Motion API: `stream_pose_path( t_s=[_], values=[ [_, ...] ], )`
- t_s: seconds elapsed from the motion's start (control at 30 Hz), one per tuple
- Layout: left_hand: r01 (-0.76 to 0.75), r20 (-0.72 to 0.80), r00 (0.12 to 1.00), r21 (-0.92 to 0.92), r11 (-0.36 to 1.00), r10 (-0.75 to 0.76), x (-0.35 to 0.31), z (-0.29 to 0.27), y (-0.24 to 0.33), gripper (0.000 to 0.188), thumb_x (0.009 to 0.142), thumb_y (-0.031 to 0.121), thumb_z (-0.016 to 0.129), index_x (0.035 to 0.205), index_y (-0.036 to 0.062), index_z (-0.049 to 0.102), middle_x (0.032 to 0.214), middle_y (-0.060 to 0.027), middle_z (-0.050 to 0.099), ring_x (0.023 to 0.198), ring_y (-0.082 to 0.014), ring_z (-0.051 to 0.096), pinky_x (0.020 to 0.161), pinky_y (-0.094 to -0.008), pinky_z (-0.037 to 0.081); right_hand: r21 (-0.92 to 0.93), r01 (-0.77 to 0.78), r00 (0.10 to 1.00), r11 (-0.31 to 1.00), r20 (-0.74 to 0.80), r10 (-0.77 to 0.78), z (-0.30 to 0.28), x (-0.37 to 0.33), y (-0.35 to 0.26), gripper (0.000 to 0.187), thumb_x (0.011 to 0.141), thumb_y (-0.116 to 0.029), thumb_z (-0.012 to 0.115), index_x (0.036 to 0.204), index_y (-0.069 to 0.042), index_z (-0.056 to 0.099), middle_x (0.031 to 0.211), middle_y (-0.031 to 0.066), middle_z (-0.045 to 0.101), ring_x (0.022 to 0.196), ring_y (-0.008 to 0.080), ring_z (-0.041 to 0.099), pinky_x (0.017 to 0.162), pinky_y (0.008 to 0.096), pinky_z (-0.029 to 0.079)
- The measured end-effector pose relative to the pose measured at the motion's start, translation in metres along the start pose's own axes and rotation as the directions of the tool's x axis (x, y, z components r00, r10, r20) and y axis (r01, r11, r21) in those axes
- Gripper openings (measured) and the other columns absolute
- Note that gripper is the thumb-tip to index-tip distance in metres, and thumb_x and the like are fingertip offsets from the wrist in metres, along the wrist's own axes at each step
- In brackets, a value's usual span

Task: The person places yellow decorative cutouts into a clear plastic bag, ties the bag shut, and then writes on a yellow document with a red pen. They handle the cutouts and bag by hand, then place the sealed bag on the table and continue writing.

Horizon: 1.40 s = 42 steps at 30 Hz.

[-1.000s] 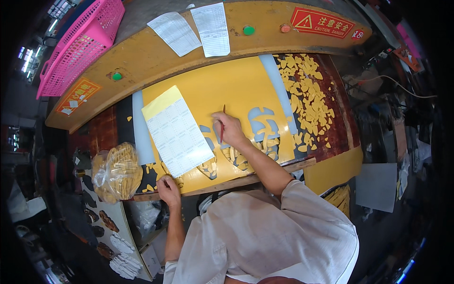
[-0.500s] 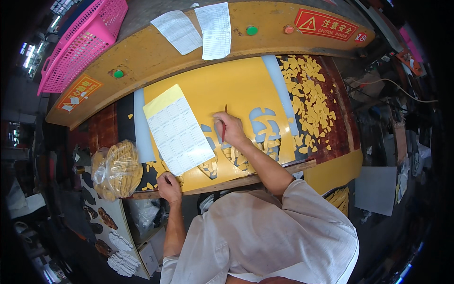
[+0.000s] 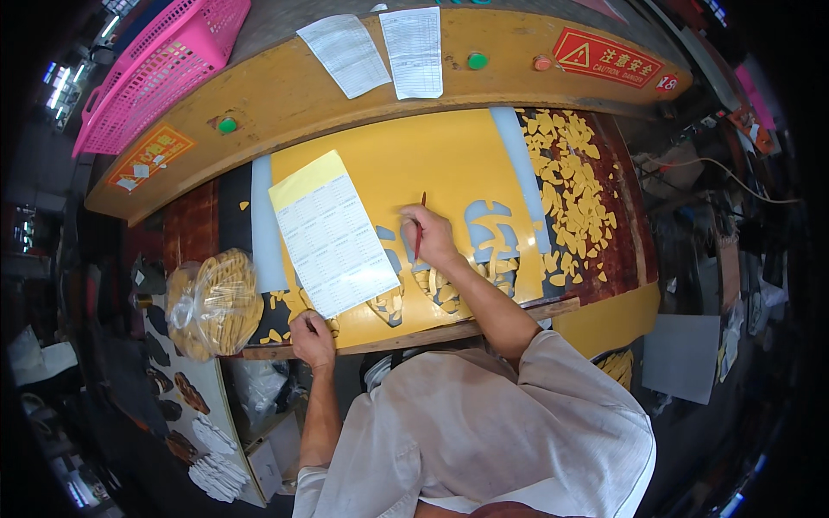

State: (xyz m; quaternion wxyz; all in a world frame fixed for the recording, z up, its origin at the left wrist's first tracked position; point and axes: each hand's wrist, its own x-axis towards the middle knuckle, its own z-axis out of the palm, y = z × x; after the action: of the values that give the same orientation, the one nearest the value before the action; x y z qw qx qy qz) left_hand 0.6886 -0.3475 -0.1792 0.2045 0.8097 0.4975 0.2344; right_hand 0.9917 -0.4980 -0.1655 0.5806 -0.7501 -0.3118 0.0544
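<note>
My right hand (image 3: 429, 236) is closed round a slim red pen (image 3: 420, 233), just right of a printed form (image 3: 332, 237) with a yellow top strip. The form lies slanted on a large yellow sheet (image 3: 406, 151), which has curved cut-outs along its near part. At the form's lower left corner, by the bench edge, my left hand (image 3: 313, 338) has its fingers curled together. What lies between those fingers is too small to make out. Beside this hand sits a clear plastic bag (image 3: 216, 302) packed with yellow cut pieces.
Loose yellow scraps (image 3: 574, 186) are scattered at the right end of the bench. Across the back runs a yellow machine beam (image 3: 285, 99) with green buttons, a red one and two papers. A pink basket (image 3: 160, 73) stands back left. A wooden strip (image 3: 449, 332) edges the front.
The whole view has shifted slightly, so the bench appears a little further right. Both hands, the pen and the form keep nearly the same places relative to one another.
</note>
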Motion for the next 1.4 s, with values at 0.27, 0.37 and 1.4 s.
stream_pose_path(
  t_s=[0.27, 0.37, 1.4],
  values=[
    [-0.029, -0.011, 1.0, -0.011, 1.0, 0.029, 0.0, -0.001, 0.001, 0.022, 0.096, 0.024, 0.062, 0.098, 0.004, 0.07, 0.095, -0.0125, 0.066, 0.085, -0.0314, 0.065, 0.08, -0.0442, 0.052, -0.04, 0.032, 0.999, 0.999, -0.025, -0.033, 0.002, -0.001, 0.0, 0.023, 0.094, -0.004, 0.066, 0.116, -0.008, 0.064, 0.082, 0.0092, 0.069, 0.069, 0.02, 0.066, 0.067, 0.0328, 0.055],
    [-0.023, -0.003, 1.0, -0.019, 1.0, 0.023, 0.0, -0.001, 0.001, 0.022, 0.096, 0.024, 0.062, 0.097, 0.0043, 0.07, 0.095, -0.0128, 0.066, 0.086, -0.0317, 0.065, 0.08, -0.0442, 0.052, -0.043, 0.024, 0.999, 0.999, -0.025, -0.025, 0.003, -0.001, 0.004, 0.022, 0.095, -0.004, 0.066, 0.117, -0.008, 0.064, 0.081, 0.0085, 0.069, 0.069, 0.0185, 0.065, 0.066, 0.0322, 0.054],
    [-0.62, -0.327, 0.763, -0.128, 0.774, 0.557, 0.25, -0.17, 0.092, 0.011, 0.096, 0.01, 0.064, 0.101, 0.0001, 0.067, 0.095, -0.0146, 0.069, 0.087, -0.0281, 0.069, 0.079, -0.036, 0.054, 0.134, -0.115, 0.992, 0.984, -0.033, 0.12, 0.017, -0.004, 0.03, 0.014, 0.098, -0.001, 0.061, 0.111, -0.001, 0.067, 0.076, -0.0002, 0.061, 0.067, 0.0082, 0.056, 0.064, 0.025, 0.049]
  ],
)
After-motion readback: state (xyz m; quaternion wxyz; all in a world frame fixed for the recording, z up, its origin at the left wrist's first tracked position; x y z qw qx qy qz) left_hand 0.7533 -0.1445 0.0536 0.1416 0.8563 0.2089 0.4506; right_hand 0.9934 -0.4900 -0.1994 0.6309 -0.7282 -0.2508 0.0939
